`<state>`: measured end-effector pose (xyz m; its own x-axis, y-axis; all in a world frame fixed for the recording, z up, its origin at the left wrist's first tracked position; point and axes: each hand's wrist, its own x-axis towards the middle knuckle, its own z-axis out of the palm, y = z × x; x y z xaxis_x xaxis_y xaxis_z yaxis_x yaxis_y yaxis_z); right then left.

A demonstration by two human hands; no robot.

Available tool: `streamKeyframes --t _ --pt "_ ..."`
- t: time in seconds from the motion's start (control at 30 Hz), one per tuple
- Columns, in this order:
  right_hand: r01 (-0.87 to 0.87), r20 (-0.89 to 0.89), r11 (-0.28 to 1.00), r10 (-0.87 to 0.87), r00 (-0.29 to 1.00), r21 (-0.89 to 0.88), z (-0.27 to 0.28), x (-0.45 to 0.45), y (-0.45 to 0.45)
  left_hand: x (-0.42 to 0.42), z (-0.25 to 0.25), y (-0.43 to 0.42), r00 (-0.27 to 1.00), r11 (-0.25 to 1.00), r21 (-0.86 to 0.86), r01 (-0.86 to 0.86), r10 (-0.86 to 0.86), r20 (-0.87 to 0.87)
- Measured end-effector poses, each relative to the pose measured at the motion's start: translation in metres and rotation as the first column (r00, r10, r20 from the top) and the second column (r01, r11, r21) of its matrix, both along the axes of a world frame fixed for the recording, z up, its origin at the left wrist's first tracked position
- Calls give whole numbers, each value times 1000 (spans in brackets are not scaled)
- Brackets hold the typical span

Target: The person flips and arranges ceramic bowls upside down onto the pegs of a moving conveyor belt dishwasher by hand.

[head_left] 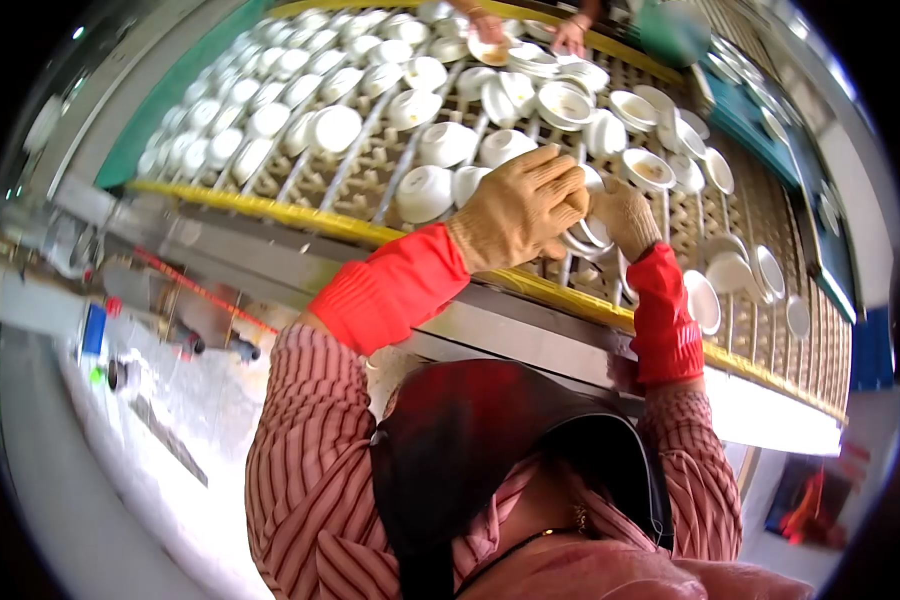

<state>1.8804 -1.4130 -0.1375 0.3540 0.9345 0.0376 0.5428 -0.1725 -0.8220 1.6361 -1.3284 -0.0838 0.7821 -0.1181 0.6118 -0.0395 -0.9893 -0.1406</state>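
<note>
Tan knitted gloves and red sleeve covers are on both of my hands. My left hand (525,208) is curled with its thumb pointing down, against a white bowl (592,228) between the two hands. Closed at the other side of that bowl is my right hand (627,218); its fingertips are partly hidden. More white bowls stand tilted or upside down close by, such as one upside-down bowl (424,193) left of my left hand. A bowl with brown residue (648,170) lies just beyond my right hand.
A slatted conveyor (370,170) with yellow edges carries rows of upturned bowls on the left and loose, soiled bowls on the right. Across it, another person's hands (488,27) handle bowls. A teal rack (760,130) with dishes runs along the right.
</note>
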Motion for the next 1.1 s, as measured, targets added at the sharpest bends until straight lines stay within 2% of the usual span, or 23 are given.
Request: streamKeyframes --t 0.03,0.1,0.13,0.17,0.2,0.23,0.27,0.3,0.33,0.4,0.43,0.5,0.53,0.57,0.7,0.8,0.87,0.93,0.97,1.0,1.03,1.07,1.1 --pt "-38 147 998 44 988 -44 -11 2 9 2 -7 6 991 999 29 -34 30 127" --pt "-89 429 988 136 893 -127 -32 4 27 0 -6 13 995 998 7 -54 54 81" --pt "-215 616 958 288 733 -191 -39 9 33 2 -7 12 993 998 -21 -58 60 97" --pt "-320 781 914 384 493 -248 -47 14 38 5 1 8 964 996 83 -14 -9 265" --pt "-412 883 866 403 241 -282 -53 18 43 4 5 4 985 996 94 10 -26 171" --pt "-506 783 862 333 526 -27 -66 14 48 4 0 3 999 992 121 -30 32 -22" --pt "-483 710 874 309 632 50 -62 6 45 8 -8 2 972 986 153 -61 94 -214" --pt "-455 623 881 284 729 132 -56 -2 43 11 -22 4 974 970 201 -138 170 -153" --pt "-421 524 881 259 811 215 -50 -11 40 12 -34 7 964 974 140 -177 200 -175" --pt "-380 534 917 262 804 121 -63 5 51 9 -40 17 944 968 30 -249 249 -216" --pt "-335 490 936 244 837 107 -73 15 54 5 -28 10 851 943 59 -327 321 -416" --pt "-183 191 982 188 963 -43 -26 -28 42 -6 -29 23 917 980 41 -193 195 -348" --pt "-78 -12 985 77 997 -152 -11 -43 38 -9 -32 24 940 992 38 -123 128 -316" --pt "-181 -237 978 152 960 -107 -13 -37 38 -5 -37 22 940 991 83 -109 130 -314" --pt "-216 -455 976 194 869 2 -41 -24 43 -20 -37 22 932 980 197 -30 98 -349" --pt "-64 -463 997 80 883 49 -26 -37 29 -19 -34 23 806 968 219 -125 227 -547" --pt "-55 -403 997 74 912 58 -22 -42 27 -22 -26 33 810 953 -142 -267 142 -570" --pt "-22 -230 1000 23 973 3 -19 -45 25 -40 -10 42 806 746 -507 -432 68 -587" --pt "-30 -313 999 17 950 -36 -18 -48 20 -50 -17 58 848 657 -620 -428 54 -528" --pt "-9 -143 999 4 990 -36 -13 -55 16 -69 -15 67 854 552 -683 -479 111 -509" --pt "-39 -106 999 39 994 9 -17 -54 14 -83 -9 81 808 461 -685 -564 135 -574" --pt "-70 -69 996 73 995 53 -21 -52 11 -106 23 80 756 251 -717 -650 123 -643" --pt "-82 -172 995 91 981 57 -17 -58 6 -122 -13 113 853 261 -813 -521 193 -485"
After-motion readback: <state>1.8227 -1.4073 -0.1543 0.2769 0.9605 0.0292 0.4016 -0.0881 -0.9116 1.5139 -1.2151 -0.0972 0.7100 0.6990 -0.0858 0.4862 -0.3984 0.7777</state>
